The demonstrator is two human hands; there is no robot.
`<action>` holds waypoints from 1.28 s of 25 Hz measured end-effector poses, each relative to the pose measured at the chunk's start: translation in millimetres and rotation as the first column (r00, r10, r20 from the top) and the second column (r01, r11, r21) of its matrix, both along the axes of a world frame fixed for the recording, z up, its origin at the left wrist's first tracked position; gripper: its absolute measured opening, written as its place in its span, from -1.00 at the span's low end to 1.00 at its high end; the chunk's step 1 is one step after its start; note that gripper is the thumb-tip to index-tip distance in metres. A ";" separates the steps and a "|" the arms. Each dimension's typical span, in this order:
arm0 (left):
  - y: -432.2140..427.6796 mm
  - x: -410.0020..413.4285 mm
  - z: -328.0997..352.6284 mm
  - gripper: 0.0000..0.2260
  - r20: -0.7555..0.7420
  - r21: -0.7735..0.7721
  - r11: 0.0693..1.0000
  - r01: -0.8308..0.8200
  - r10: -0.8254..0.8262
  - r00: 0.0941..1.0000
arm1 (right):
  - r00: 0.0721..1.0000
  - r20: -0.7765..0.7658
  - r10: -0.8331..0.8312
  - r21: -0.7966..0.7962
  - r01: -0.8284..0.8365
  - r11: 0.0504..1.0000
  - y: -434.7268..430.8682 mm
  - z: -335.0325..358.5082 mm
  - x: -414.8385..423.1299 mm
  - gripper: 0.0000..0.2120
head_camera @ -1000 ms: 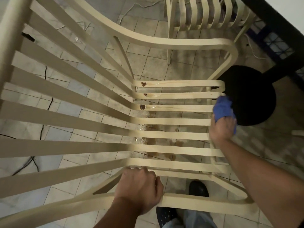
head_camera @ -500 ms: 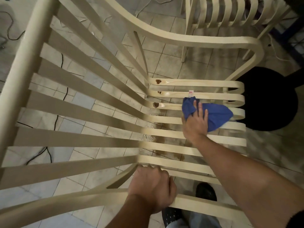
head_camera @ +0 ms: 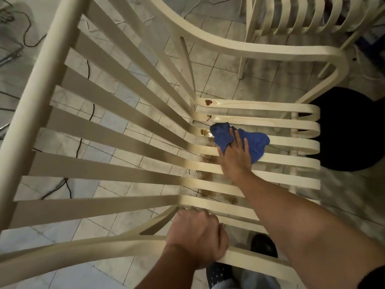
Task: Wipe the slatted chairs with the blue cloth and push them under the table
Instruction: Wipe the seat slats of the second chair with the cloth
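Observation:
A cream slatted chair [head_camera: 129, 105] fills the view, seen from above its near armrest. My left hand [head_camera: 198, 243] grips that near armrest. With flat, straight fingers my right hand [head_camera: 235, 157] presses the blue cloth [head_camera: 256, 142] onto the seat slats, close to where the seat meets the backrest. Brown wet spots [head_camera: 208, 102] sit on the far slats just beyond the cloth. A second slatted chair [head_camera: 308, 15] stands at the top right.
A black round table base [head_camera: 354, 130] lies on the tiled floor to the right of the chair's front edge. Cables [head_camera: 87, 65] run across the floor at the left. My shoes [head_camera: 262, 245] show under the near armrest. Wet patches mark the floor under the seat.
My right hand has slid the blue cloth from the seat's front edge inward along the slats toward the backrest. My left hand has kept its hold on the armrest.

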State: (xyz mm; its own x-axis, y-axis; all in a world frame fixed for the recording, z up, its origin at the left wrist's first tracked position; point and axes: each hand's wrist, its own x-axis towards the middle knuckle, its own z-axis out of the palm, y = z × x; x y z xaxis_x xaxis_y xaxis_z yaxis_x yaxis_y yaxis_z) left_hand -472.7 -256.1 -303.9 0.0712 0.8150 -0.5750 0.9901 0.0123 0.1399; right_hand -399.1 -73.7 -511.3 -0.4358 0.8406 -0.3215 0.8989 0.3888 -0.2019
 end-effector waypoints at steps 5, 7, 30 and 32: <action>-2.7 -0.9 -6.6 -0.50 0.035 -0.036 0.998 -0.054 0.056 0.998 | 0.994 -0.054 -0.096 0.094 0.101 0.990 24.2 -6.7 115.8 -0.30; 3.8 -4.3 -19.0 -0.51 0.064 -0.188 0.977 -0.099 0.113 0.991 | 0.996 -0.044 -0.083 0.114 0.087 0.990 34.0 -13.1 150.8 -0.28; 57.2 -25.6 -228.0 -0.27 0.094 0.269 0.942 -0.201 0.182 0.979 | 0.992 -0.081 -0.094 0.243 0.111 0.964 29.7 -17.6 151.0 -0.38; 57.5 -26.4 -229.7 -0.26 0.096 0.264 0.943 -0.203 0.184 0.978 | 0.995 -0.072 -0.070 0.242 0.085 0.967 28.0 -17.1 142.2 -0.38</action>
